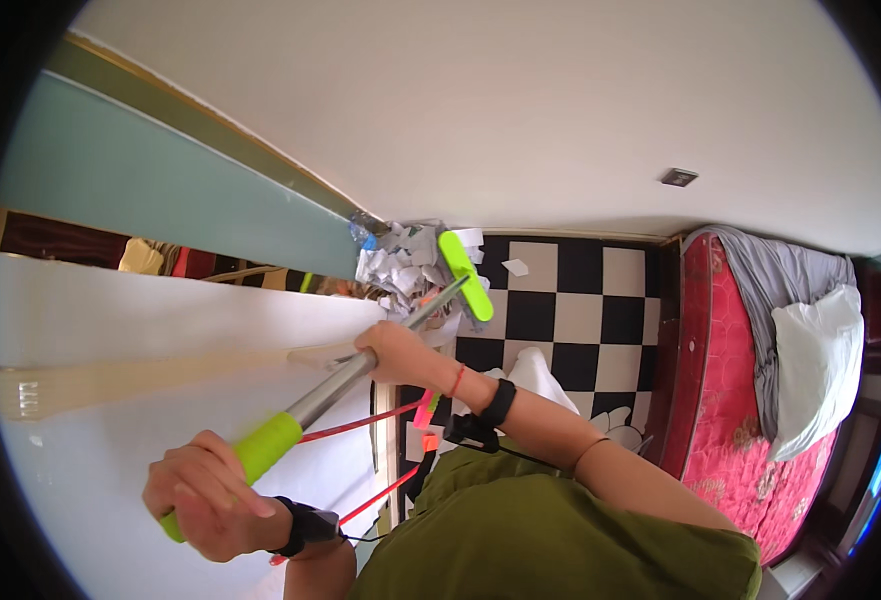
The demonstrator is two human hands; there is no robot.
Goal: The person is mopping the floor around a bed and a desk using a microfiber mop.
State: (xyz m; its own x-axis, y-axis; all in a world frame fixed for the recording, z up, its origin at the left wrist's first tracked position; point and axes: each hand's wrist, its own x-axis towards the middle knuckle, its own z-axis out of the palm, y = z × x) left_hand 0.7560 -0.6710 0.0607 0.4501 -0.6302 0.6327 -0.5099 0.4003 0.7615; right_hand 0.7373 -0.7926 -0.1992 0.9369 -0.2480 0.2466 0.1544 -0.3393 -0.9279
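Note:
My left hand (205,490) is wrapped round the lime-green grip at the end of a flat mop. Further down, my right hand (400,355) grips its silver pole. The flat mop (465,276) has a lime-green oblong head, which lies against the right side of a heap of crumpled paper scraps (405,265) in the far corner. A blue plastic piece (362,236) sits at the left of the heap. One loose white scrap (515,267) lies to the right of the mop head.
The floor (577,318) is black-and-white checkered. On the right stands a bed with a red mattress (705,400), a grey sheet and a white pillow (818,365). Pale blue panels (180,170) run along the left. Red poles (365,422) with pink and orange ends lean near my body.

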